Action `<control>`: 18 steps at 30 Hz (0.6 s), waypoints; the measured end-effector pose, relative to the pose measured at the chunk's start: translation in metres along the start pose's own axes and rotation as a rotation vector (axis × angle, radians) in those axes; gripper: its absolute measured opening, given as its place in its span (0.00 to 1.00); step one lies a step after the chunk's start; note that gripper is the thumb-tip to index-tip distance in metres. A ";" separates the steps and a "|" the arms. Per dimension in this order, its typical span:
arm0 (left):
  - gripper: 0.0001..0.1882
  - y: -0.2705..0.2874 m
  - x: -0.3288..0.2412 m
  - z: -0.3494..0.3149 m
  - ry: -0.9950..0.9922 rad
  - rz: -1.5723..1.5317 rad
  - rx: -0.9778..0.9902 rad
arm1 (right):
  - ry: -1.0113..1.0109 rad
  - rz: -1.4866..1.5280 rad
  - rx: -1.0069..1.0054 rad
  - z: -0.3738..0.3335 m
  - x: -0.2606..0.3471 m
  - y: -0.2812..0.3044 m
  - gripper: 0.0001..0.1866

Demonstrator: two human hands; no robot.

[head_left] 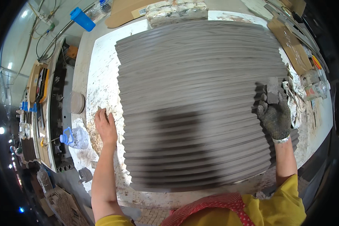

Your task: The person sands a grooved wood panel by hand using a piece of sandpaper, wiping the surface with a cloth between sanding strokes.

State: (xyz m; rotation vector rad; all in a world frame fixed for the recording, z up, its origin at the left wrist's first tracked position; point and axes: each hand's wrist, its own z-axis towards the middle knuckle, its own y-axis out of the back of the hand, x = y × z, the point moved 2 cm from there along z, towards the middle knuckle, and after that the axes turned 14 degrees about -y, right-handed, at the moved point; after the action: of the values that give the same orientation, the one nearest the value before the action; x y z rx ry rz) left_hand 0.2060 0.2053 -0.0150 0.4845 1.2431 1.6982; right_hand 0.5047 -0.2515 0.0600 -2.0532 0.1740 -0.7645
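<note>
A large stack of grey wood-grain boards or strips (199, 94), its long ridges running from left to right, covers most of the table. My right hand (275, 118), in a dark work glove, grips a small grey block (272, 91) at the stack's right edge. Beside it lies a crumpled white cloth or paper (297, 98). My bare left hand (106, 128) hovers or rests by the stack's left edge, over a stained white sheet (101, 64). Its fingers are stretched out and slightly apart, with nothing visible in them.
At the left edge stand a clear jug with a blue cap (77, 138) and a round brown disc stack (77, 103). A blue bottle (82, 19) is at the far left. A paint-smeared block (177, 13) sits behind the stack. Cardboard (290, 45) and a clear jar (316, 90) line the right.
</note>
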 end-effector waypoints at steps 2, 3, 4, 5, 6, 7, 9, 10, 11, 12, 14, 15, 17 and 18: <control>0.18 -0.001 0.001 0.000 0.013 0.020 0.008 | 0.006 0.017 -0.022 0.002 0.000 -0.003 0.20; 0.18 -0.002 0.000 0.000 0.021 0.015 0.017 | 0.016 -0.032 -0.030 0.003 0.000 -0.002 0.22; 0.18 -0.002 0.000 0.000 0.016 0.008 0.018 | 0.027 -0.080 -0.039 0.005 0.001 -0.002 0.24; 0.18 -0.003 0.000 0.000 0.018 0.010 0.018 | 0.034 -0.081 -0.045 0.009 0.004 -0.005 0.24; 0.17 -0.001 0.000 0.001 0.018 0.014 0.017 | 0.061 -0.326 -0.090 0.017 0.011 -0.012 0.26; 0.17 0.005 0.004 -0.001 0.010 0.039 0.008 | 0.079 -0.562 -0.127 0.031 0.015 -0.019 0.28; 0.16 -0.001 -0.001 0.002 -0.007 0.008 -0.001 | 0.324 -1.240 -0.408 0.048 0.044 -0.037 0.28; 0.16 0.000 0.000 0.002 -0.001 0.007 0.005 | 0.360 -1.359 -0.428 0.057 0.049 -0.056 0.28; 0.16 -0.001 0.006 0.000 -0.021 0.011 -0.010 | 0.397 -1.481 -0.449 0.063 0.055 -0.074 0.28; 0.16 -0.003 0.005 0.000 -0.032 0.011 -0.012 | 0.408 -1.485 -0.479 0.070 0.067 -0.069 0.28; 0.16 -0.002 0.002 0.000 -0.049 0.007 -0.014 | 0.677 -1.838 -0.585 0.087 0.091 -0.050 0.28; 0.16 0.001 -0.001 0.000 -0.035 -0.007 -0.007 | 0.679 -1.838 -0.600 0.091 0.100 -0.043 0.28; 0.16 0.001 0.004 -0.002 -0.009 -0.045 -0.001 | 0.695 -1.985 -0.629 0.094 0.115 -0.032 0.27; 0.16 0.000 0.004 0.000 -0.010 -0.043 0.001 | 0.692 -1.983 -0.643 0.097 0.122 -0.024 0.27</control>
State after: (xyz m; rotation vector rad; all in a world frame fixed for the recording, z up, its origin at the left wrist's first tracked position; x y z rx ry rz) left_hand 0.2039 0.2086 -0.0158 0.4630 1.2388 1.6568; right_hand 0.6542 -0.2172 0.0962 -1.8035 -1.6535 -2.7846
